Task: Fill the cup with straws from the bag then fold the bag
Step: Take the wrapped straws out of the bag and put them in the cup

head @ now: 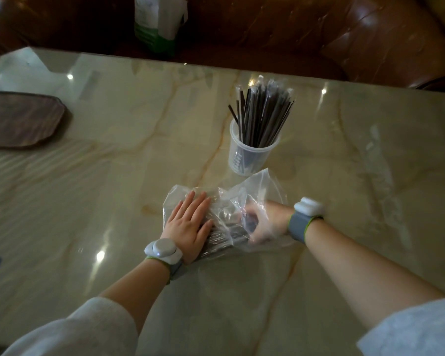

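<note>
A clear plastic cup [249,156] stands on the marble table, holding a bundle of dark wrapped straws [263,111] that lean to the right. In front of it lies a crumpled clear plastic bag [231,201] with several dark straws [220,240] still inside. My left hand [189,224] lies flat on the bag's left part, fingers spread, pressing it down. My right hand [263,223] is inside the bag's open right end, seen through the plastic, with its fingers curled around the straws there.
The glossy marble table [139,163] ends at a far edge just behind the cup. A dark flat tray [18,119] lies at the left. A white and green bag [159,21] and a brown leather seat [370,39] are beyond the table.
</note>
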The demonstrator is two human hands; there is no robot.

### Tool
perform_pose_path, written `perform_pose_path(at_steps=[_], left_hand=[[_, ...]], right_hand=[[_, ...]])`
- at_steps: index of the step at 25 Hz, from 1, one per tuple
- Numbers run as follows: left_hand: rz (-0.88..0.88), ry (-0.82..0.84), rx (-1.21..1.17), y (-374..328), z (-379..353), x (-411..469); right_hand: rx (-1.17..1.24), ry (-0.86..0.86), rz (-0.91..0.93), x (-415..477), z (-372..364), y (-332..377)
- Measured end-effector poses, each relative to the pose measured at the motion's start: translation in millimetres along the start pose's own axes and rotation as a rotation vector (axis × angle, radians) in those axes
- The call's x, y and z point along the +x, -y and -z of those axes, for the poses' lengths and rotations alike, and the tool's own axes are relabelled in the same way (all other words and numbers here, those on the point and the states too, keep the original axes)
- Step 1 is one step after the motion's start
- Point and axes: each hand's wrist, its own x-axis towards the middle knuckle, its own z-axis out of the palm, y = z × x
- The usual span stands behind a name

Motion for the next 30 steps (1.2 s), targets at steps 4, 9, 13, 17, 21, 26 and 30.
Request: perform_pose_path(at_steps=[4,9,13,17,21,26,30], left_hand=[[0.012,-0.029,-0.053,0.6,0.3,1.6],[0.034,-0.07,-0.05,0.6,0.3,-0.1],[0.045,-0.098,-0.063,2.2,-1.0,0.1],[0.046,-0.101,-0.053,1.6,-1.7,-0.1],[0.039,-0.04,0.024,0.4,0.8,2.4],[0.021,0.076,0.223,2.4,-1.2,3.5],[0.005,0.129,0.284,-2.2,7.5,7.7]], right_hand=[[0.872,-0.122,0.063,-9.7,1.2,-12.6],[1.836,-0.159,-0.086,-4.3,-23.4,18.3],[2.103,0.407,-0.084,9.7,-26.8,54.0],[2.111,0.12,-0.221,29.2,-37.3,49.1],[1.96,-0.511,-0.334,34.5,-40.7,46.6],[1.535,-1.065,-0.107,5.4,-7.2,50.5],[1.225,-1.194,0.076,-21.3,18.4,53.0]])
